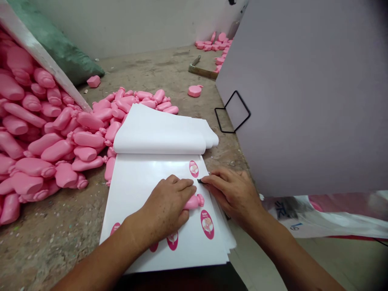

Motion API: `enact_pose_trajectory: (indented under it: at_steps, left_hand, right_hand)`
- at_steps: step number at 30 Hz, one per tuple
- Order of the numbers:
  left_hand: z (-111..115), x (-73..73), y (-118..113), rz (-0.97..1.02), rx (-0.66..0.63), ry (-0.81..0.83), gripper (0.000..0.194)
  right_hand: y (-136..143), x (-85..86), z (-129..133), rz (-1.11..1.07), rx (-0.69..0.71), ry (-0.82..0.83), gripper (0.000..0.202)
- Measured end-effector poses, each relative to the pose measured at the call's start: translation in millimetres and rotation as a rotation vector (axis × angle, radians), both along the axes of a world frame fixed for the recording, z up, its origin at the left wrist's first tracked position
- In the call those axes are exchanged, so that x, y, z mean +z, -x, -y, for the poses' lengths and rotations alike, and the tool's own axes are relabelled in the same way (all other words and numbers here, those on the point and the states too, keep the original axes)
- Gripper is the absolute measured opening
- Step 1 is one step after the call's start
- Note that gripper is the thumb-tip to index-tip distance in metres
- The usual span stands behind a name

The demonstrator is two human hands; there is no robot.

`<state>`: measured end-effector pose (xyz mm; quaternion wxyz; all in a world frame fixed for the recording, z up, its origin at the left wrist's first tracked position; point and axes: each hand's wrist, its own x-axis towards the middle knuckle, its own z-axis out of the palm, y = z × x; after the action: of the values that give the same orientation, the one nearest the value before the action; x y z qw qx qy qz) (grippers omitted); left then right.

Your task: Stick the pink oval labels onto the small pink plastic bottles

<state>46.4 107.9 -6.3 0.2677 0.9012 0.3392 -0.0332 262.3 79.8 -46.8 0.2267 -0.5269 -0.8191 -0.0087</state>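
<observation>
A stack of white sticker sheets (145, 173) lies in front of me, its upper sheets folded back. Oval pink stickers (207, 224) dot the top sheet. My left hand (166, 204) is wrapped over a small pink bottle (194, 201), pressing it on the sheet; its narrow end shows beyond my fingers. To the right, my right hand (235, 194) pinches a small dark tool (200, 181), whose tip is at the sheet just below the upper oval sticker (194, 169). Most of the tool is hidden by my fingers.
Many pink bottles (87, 138) are heaped at the left, spilling from a tilted white container (45, 52). A green sack (57, 44) leans behind it. A black wire stand (233, 112) and a large grey panel (303, 101) are at the right. Pink pieces (212, 45) lie at the back.
</observation>
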Motion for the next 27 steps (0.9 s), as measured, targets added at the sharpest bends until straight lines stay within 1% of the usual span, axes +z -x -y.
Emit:
enact_pose_trajectory:
  at_steps: [5, 12, 16, 18, 20, 22, 24, 25, 26, 27]
  left_hand:
    - [0.4, -4.6, 1.9, 0.040, -0.004, -0.014, 0.051]
    - [-0.4, -6.9, 3.9, 0.072, 0.013, 0.007, 0.053]
    - [0.8, -8.1, 4.6, 0.078, 0.021, 0.015, 0.054]
    - [1.1, -9.8, 5.0, 0.097, 0.029, 0.016, 0.055]
    - [0.5, -11.9, 5.7, 0.125, 0.038, 0.022, 0.055]
    - [-0.8, -12.7, 6.6, 0.161, 0.050, 0.048, 0.055]
    - [-1.1, -9.9, 8.0, 0.236, 0.093, 0.108, 0.054]
    - [-0.2, -6.9, 9.0, 0.308, 0.146, 0.165, 0.051]
    - [2.0, -2.9, 10.1, 0.403, 0.225, 0.256, 0.046]
    - [5.6, 1.6, 11.5, 0.522, 0.324, 0.383, 0.039]
  right_hand:
    - [-5.0, -1.9, -4.8, -0.057, 0.057, 0.074, 0.030]
    - [-2.2, -11.1, -1.4, -0.259, -0.002, 0.211, 0.024]
    - [0.8, -9.2, -2.9, -0.225, -0.042, 0.301, 0.031]
    - [0.0, -7.6, -6.8, -0.233, -0.037, 0.335, 0.033]
    - [-3.7, -5.1, -12.2, -0.368, -0.059, 0.358, 0.031]
    - [-9.0, -0.2, -16.6, -0.626, -0.165, 0.358, 0.027]
    - [-12.0, 7.5, -16.2, -0.854, -0.293, 0.327, 0.026]
    - [-11.2, 12.2, -13.1, -0.891, -0.320, 0.306, 0.027]
    - [-8.4, 16.9, -7.8, -0.879, -0.305, 0.289, 0.026]
    - [-3.6, 21.5, -0.5, -0.830, -0.250, 0.275, 0.026]
